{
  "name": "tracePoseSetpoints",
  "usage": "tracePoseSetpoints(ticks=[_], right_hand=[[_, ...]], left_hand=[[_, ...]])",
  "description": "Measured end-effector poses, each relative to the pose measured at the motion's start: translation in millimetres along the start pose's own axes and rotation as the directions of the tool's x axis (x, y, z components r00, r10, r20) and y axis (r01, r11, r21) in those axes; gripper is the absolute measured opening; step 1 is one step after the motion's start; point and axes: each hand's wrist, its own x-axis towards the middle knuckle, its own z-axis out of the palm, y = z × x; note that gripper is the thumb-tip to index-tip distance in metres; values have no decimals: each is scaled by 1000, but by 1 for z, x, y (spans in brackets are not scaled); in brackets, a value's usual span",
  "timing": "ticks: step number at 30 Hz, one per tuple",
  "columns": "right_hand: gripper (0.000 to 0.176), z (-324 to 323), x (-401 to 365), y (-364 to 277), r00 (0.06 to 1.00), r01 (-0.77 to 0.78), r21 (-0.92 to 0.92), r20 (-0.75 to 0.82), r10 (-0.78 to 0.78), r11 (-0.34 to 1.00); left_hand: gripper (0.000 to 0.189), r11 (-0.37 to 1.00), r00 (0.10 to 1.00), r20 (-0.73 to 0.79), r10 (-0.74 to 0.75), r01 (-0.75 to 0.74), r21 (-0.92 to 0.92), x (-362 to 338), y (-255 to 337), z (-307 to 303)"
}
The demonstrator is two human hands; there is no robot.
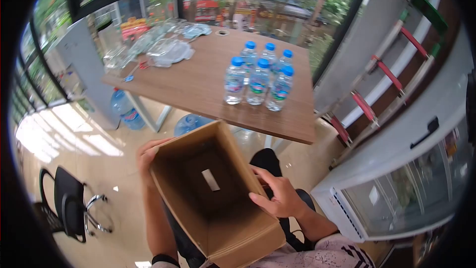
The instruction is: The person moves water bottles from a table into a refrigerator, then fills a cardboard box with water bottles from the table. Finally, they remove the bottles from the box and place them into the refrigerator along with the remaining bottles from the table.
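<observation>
An open-topped cardboard box [233, 233] is held over my lap, tilted so that I look down into it. Inside, a small pale strip [210, 180] lies on the dark bottom. My left hand [148, 158] grips the upper left rim; its fingers are partly hidden behind the wall. On the opposite side my right hand [278, 194] clasps the right wall, with the thumb over the rim. Beyond the box, several water bottles [258, 82] with blue caps stand upright in two rows on the table, apart from both hands.
The brown table [198, 87] carries crumpled clear plastic [168, 52] at its far left. Large blue water jugs [128, 109] stand beneath. A black office chair [69, 198] is at left; a ladder [386, 74] and a glass-fronted fridge [396, 183] are at right.
</observation>
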Motion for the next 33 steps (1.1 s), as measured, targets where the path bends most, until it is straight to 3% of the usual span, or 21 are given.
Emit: tracePoseSetpoints(ticks=[1,2,3,6,11,13,15,17,19,21,25,27,33], right_hand=[[64,1,-1,0,998,-48,69,34,46,996],[66,9,-4,7,999,-43,221,30,37,974],[69,14,-8,13,999,-40,366,13,38,930],[74,12,-8,13,996,-91,539,41,81,838],[79,8,-9,33,997,-74,520,40,62,851],[81,11,-11,47,999,-16,566,34,-4,825],[85,14,-9,50,999,-35,606,48,7,795],[88,19,-9,60,997,39,650,23,-71,759],[91,23,-3,66,995,61,647,21,-98,760],[93,33,-3,79,983,157,655,-34,-180,739],[94,67,-16,108,992,111,618,-27,-120,779],[96,72,-14,112,985,154,575,-31,-167,803],[103,71,-1,104,987,122,557,19,-160,821]], left_hand=[[52,995,998,-53,46,-51,-91,-1,-11,3],[52,996,995,-86,50,-56,-72,-5,-14,6],[55,995,996,-69,57,-62,-76,-7,-16,10],[57,992,999,-10,33,-34,-123,2,-24,12],[57,990,1000,-1,-18,18,-140,9,-39,16],[56,955,978,-186,-95,37,-293,7,-46,20],[54,962,982,-165,-89,42,-270,8,-51,11],[53,971,997,-75,28,-45,-233,5,-48,9],[49,974,990,-139,24,-54,-218,1,-45,14],[47,977,945,-309,108,-158,-141,-5,-45,13],[47,979,910,-405,94,-158,-129,-3,-25,27],[48,955,887,-365,281,-295,20,-1,-32,22],[49,964,888,-397,231,-264,-29,5,-31,10]])
